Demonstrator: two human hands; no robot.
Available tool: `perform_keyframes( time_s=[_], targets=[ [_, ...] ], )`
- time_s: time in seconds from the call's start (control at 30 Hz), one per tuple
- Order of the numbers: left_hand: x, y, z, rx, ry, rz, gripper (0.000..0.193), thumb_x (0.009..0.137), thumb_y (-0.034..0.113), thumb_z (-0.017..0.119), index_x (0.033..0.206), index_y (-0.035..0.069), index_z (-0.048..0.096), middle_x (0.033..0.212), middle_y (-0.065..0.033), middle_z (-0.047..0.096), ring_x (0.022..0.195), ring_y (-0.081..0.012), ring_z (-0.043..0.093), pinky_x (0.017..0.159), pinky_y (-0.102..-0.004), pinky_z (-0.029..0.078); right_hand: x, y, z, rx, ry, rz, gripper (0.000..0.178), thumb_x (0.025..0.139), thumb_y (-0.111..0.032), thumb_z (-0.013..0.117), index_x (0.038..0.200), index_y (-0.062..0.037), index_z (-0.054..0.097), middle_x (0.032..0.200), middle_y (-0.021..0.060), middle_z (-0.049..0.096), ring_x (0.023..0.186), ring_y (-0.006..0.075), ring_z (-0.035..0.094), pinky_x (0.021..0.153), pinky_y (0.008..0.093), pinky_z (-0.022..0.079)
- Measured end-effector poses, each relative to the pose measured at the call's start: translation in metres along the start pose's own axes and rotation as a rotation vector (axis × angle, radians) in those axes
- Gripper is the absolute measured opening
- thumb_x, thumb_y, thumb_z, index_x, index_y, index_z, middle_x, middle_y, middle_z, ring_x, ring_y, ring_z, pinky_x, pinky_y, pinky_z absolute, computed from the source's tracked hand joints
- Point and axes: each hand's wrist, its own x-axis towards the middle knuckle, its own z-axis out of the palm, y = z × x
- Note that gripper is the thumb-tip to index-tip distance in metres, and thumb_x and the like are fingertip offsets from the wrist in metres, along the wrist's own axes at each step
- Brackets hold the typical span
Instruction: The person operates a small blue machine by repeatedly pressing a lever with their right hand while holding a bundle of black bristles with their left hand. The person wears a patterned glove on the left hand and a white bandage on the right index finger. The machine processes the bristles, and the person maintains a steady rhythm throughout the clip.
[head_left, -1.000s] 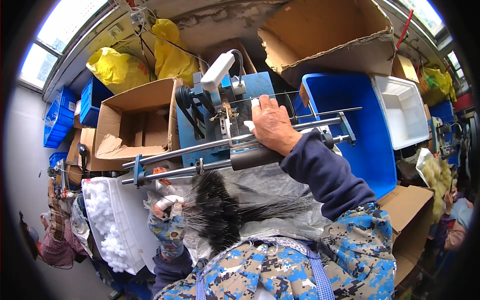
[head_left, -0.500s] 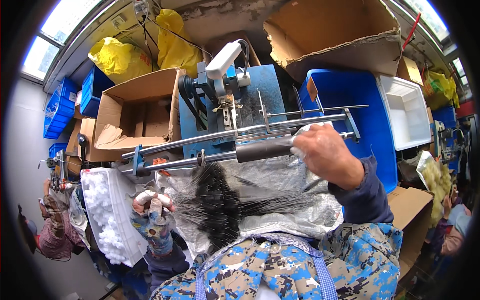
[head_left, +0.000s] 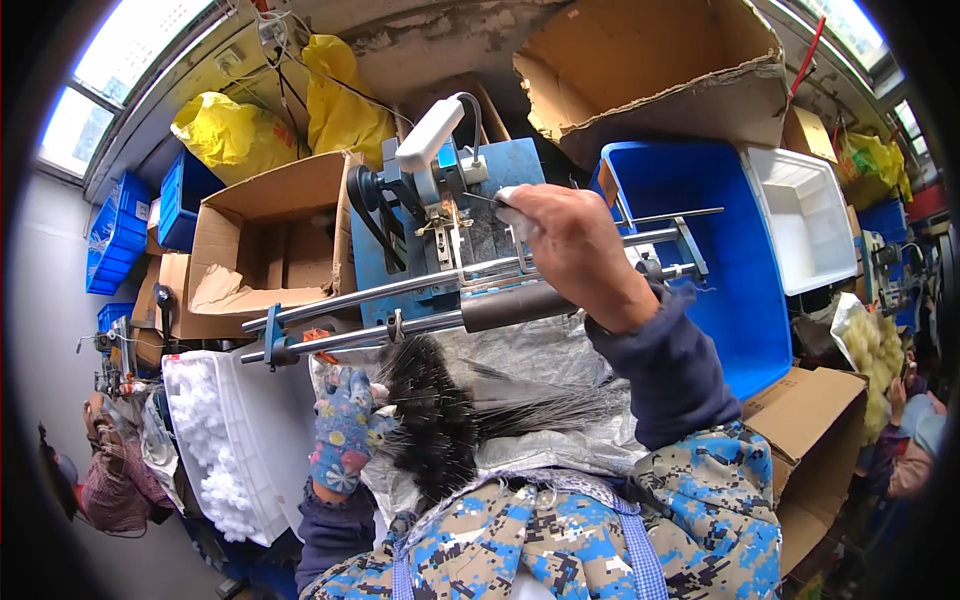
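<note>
A: What has the right hand (head_left: 580,250) got?
B: A thin wire (head_left: 482,199), as far as I can tell. The fingers are drawn narrow around its end, and the rest points left, toward the head of the machine (head_left: 442,225).
A: Why by the end?
B: Probably so the hand stays clear of the metal parts while the wire's far tip is free. The forearm crosses above the rails (head_left: 370,296), by the dark tube (head_left: 510,307), which looks like a smooth guard on the lower rail.
A: And the left hand (head_left: 345,425)?
B: Gloved, low, at the left edge of the black bundle (head_left: 430,425). Its back hides most of the fingers, so I can't tell whether they grip any strands.
A: Where does the bundle lie?
B: On the grey sheet (head_left: 530,347), between the person's body and the rails. Its strands spread left and right, perhaps laid crosswise so their ends come easily to hand. The sheet likely saves the clothes from the tips.
A: The blue bin (head_left: 745,325)?
B: Right of the machine, beneath the rails' right end, maybe put there to be within easy reach.
</note>
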Motion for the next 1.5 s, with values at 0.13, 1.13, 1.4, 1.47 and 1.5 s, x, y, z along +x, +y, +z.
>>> perform_keyframes(
  time_s=[0.13,1.13,1.4,1.47,1.5],
  targets=[
    [-0.006,-0.019,0.017,-0.099,-0.08,-0.035,0.025,0.061,0.007,0.071,0.083,0.008,0.06,0.076,-0.0095,0.06,0.069,-0.032,0.059,0.061,-0.0372,0.047,0.016,0.044,0.06,-0.609,-0.37,0.095,0.01,0.075,-0.011,0.053,0.078,-0.0072,0.062,0.092,0.0138,0.054,0.087,0.0284,0.054,0.069,0.0393,0.046],
    [0.004,-0.021,0.024,-0.118,0.046,0.229,0.04,0.059,0.005,0.071,0.097,0.009,0.057,0.083,-0.0086,0.061,0.074,-0.0298,0.06,0.065,-0.0367,0.049,0.014,0.074,0.082,-0.478,-0.399,0.237,0.019,0.078,-0.017,0.053,0.09,-0.0103,0.066,0.094,0.0106,0.061,0.095,0.0308,0.052,0.078,0.046,0.036],
    [-0.021,-0.032,0.006,0.094,-0.127,-0.026,0.045,0.058,0.014,0.077,0.098,0.008,0.058,0.091,-0.0113,0.06,0.083,-0.0331,0.058,0.068,-0.0395,0.048,-0.027,0.054,0.053,-0.551,-0.313,0.158,0.056,0.073,-0.034,0.064,0.114,0.0025,0.052,0.125,0.018,0.035,0.111,0.0316,0.037,0.087,0.0446,0.034],
    [-0.013,-0.033,0.015,0.023,-0.141,0.122,0.045,0.057,0.014,0.076,0.098,0.007,0.059,0.09,-0.0117,0.059,0.082,-0.034,0.057,0.068,-0.0403,0.048,-0.026,0.048,0.055,-0.562,-0.347,0.215,0.055,0.074,-0.034,0.064,0.114,0.0019,0.052,0.12,0.0169,0.037,0.109,0.0308,0.039,0.082,0.0417,0.037],
    [-0.01,-0.033,0.018,-0.011,-0.148,0.193,0.045,0.056,0.014,0.075,0.098,0.007,0.06,0.09,-0.0119,0.059,0.081,-0.0345,0.057,0.068,-0.0408,0.047,-0.025,0.046,0.053,-0.555,-0.387,0.26,0.054,0.074,-0.034,0.064,0.114,0.0017,0.052,0.118,0.0164,0.038,0.108,0.0305,0.039,0.081,0.0413,0.038]
  ],
)
